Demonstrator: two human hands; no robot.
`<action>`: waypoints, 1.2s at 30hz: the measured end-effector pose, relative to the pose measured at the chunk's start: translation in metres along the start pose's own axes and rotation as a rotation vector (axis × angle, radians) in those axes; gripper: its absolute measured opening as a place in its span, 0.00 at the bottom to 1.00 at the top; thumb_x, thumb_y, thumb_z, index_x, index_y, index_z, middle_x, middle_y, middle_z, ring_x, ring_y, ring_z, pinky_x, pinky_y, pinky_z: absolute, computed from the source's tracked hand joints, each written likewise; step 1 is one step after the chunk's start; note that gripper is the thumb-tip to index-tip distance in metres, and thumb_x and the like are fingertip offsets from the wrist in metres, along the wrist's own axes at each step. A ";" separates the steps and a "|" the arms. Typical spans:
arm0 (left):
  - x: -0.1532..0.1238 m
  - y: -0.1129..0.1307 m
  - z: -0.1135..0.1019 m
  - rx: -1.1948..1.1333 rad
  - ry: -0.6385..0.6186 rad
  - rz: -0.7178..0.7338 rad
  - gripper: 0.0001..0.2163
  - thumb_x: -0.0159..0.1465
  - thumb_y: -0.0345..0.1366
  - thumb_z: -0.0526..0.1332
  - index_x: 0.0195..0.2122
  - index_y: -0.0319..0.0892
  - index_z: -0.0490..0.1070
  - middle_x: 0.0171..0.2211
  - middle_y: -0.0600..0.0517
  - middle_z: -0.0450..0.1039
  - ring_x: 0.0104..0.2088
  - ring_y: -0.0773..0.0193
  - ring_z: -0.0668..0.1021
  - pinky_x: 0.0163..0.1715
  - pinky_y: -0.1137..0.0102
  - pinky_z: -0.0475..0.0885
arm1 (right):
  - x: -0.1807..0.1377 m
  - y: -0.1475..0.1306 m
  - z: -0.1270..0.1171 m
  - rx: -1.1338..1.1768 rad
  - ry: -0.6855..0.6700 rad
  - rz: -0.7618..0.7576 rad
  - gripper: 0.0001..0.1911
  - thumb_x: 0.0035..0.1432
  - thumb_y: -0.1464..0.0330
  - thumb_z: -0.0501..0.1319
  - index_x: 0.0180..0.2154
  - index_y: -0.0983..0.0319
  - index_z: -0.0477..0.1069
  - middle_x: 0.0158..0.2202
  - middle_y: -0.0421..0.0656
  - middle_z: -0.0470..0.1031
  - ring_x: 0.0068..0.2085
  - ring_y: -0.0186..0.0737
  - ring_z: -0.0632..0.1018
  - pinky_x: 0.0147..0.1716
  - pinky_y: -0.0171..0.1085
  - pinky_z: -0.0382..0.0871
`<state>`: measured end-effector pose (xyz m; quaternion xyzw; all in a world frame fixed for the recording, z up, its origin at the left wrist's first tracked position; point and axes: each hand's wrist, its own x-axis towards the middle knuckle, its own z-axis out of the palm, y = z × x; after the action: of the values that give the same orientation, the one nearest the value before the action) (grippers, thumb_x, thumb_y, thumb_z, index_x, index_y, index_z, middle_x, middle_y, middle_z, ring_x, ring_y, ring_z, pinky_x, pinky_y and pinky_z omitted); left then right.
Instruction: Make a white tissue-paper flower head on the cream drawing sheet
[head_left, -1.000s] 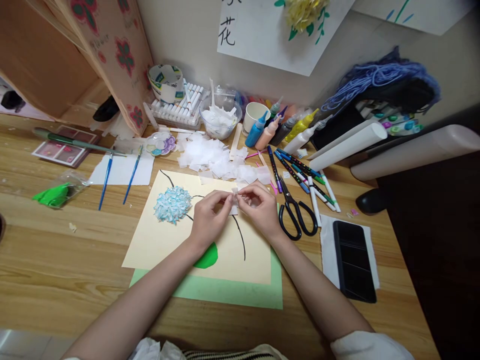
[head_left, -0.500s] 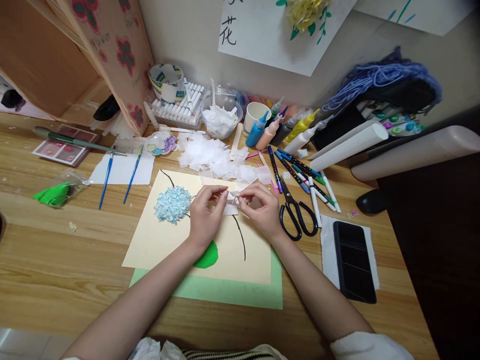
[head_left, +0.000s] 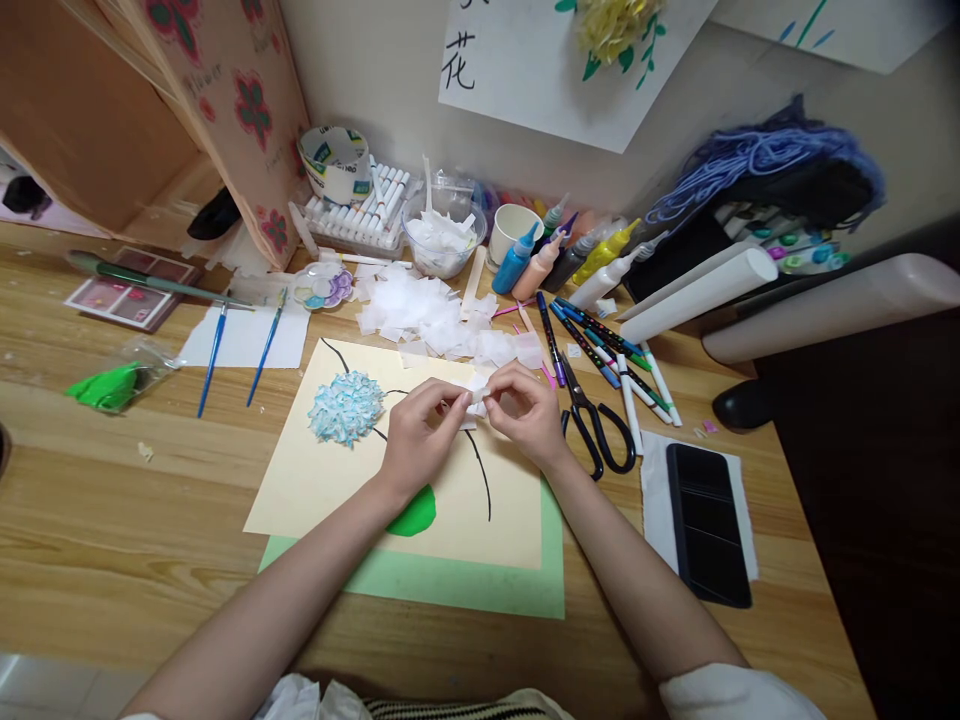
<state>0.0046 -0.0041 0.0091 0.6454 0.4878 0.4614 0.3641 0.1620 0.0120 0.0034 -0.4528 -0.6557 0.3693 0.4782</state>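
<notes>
My left hand [head_left: 422, 432] and my right hand [head_left: 527, 412] meet over a cream sheet of paper [head_left: 330, 482], fingers pinched together on a small white tissue piece [head_left: 475, 395]. On the sheet lies a blue-and-white tissue flower [head_left: 346, 407] to the left of my left hand, with black drawn stems and a green leaf [head_left: 417, 516]. A green sheet [head_left: 457, 586] lies under the cream one. A heap of white tissue squares [head_left: 431, 320] sits just beyond my hands.
Black scissors [head_left: 596, 428] and several marker pens [head_left: 607, 352] lie right of my hands, a black phone [head_left: 707, 522] on white paper further right. Paint bottles [head_left: 551, 260], a cup, a bowl of tissue [head_left: 442, 238] and a pen tray stand at the back. Two blue brushes [head_left: 240, 352] lie left.
My fingers have worked the tissue piece and drawn closer together; both hands stay in nearly the same spot over the cream sheet.
</notes>
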 end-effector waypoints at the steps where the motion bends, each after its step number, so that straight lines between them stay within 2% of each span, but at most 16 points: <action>1: 0.000 0.000 0.000 -0.003 -0.004 0.003 0.07 0.63 0.37 0.57 0.30 0.42 0.71 0.28 0.53 0.72 0.29 0.68 0.72 0.30 0.72 0.66 | 0.000 0.000 0.000 0.006 -0.003 0.000 0.03 0.48 0.74 0.60 0.27 0.60 0.68 0.28 0.40 0.68 0.31 0.37 0.70 0.30 0.38 0.66; 8: 0.000 0.002 -0.001 -0.026 -0.059 0.026 0.05 0.62 0.34 0.59 0.29 0.42 0.71 0.26 0.54 0.70 0.27 0.68 0.70 0.28 0.72 0.65 | 0.002 0.001 -0.001 0.041 -0.042 0.005 0.03 0.49 0.73 0.58 0.27 0.59 0.65 0.28 0.40 0.65 0.31 0.38 0.68 0.31 0.38 0.65; 23: 0.000 0.000 -0.001 -0.040 -0.072 0.005 0.06 0.61 0.33 0.58 0.28 0.41 0.71 0.25 0.53 0.70 0.25 0.69 0.69 0.27 0.72 0.64 | 0.001 0.001 0.000 0.068 -0.076 0.034 0.03 0.51 0.73 0.58 0.28 0.60 0.65 0.29 0.40 0.66 0.31 0.36 0.69 0.30 0.36 0.65; 26: 0.000 -0.002 0.000 -0.044 -0.050 0.014 0.05 0.60 0.32 0.59 0.28 0.41 0.72 0.25 0.54 0.70 0.25 0.70 0.69 0.26 0.73 0.63 | -0.002 0.000 0.002 0.065 0.025 0.054 0.02 0.52 0.72 0.59 0.31 0.60 0.66 0.29 0.40 0.67 0.30 0.35 0.70 0.30 0.35 0.66; 28: 0.000 -0.003 0.001 -0.036 -0.005 0.011 0.04 0.59 0.31 0.60 0.28 0.40 0.72 0.25 0.54 0.70 0.24 0.71 0.68 0.25 0.74 0.63 | -0.006 -0.001 0.004 0.012 0.180 -0.016 0.03 0.53 0.72 0.59 0.32 0.60 0.66 0.28 0.39 0.67 0.29 0.34 0.70 0.28 0.35 0.66; 30: 0.000 -0.004 0.001 -0.020 0.034 -0.006 0.03 0.59 0.31 0.60 0.28 0.40 0.72 0.25 0.54 0.70 0.24 0.71 0.68 0.24 0.74 0.62 | -0.009 -0.004 0.005 -0.114 0.262 -0.143 0.04 0.52 0.74 0.59 0.31 0.59 0.67 0.26 0.38 0.68 0.27 0.34 0.69 0.27 0.35 0.65; 33: -0.001 -0.003 0.001 -0.005 0.057 -0.012 0.04 0.59 0.31 0.60 0.28 0.41 0.72 0.25 0.54 0.70 0.23 0.72 0.67 0.23 0.75 0.62 | -0.011 -0.008 0.008 -0.320 0.194 -0.287 0.06 0.51 0.75 0.61 0.32 0.60 0.70 0.26 0.40 0.71 0.27 0.36 0.70 0.28 0.37 0.66; 36: -0.001 -0.003 0.001 -0.006 0.058 0.004 0.04 0.59 0.31 0.61 0.28 0.41 0.73 0.25 0.54 0.71 0.23 0.72 0.67 0.23 0.75 0.62 | -0.010 -0.011 0.010 -0.390 0.126 -0.308 0.07 0.51 0.75 0.62 0.33 0.60 0.72 0.27 0.42 0.74 0.29 0.37 0.72 0.30 0.38 0.68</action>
<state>0.0047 -0.0042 0.0062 0.6315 0.4955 0.4823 0.3508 0.1507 -0.0013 0.0078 -0.4533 -0.7447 0.1295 0.4724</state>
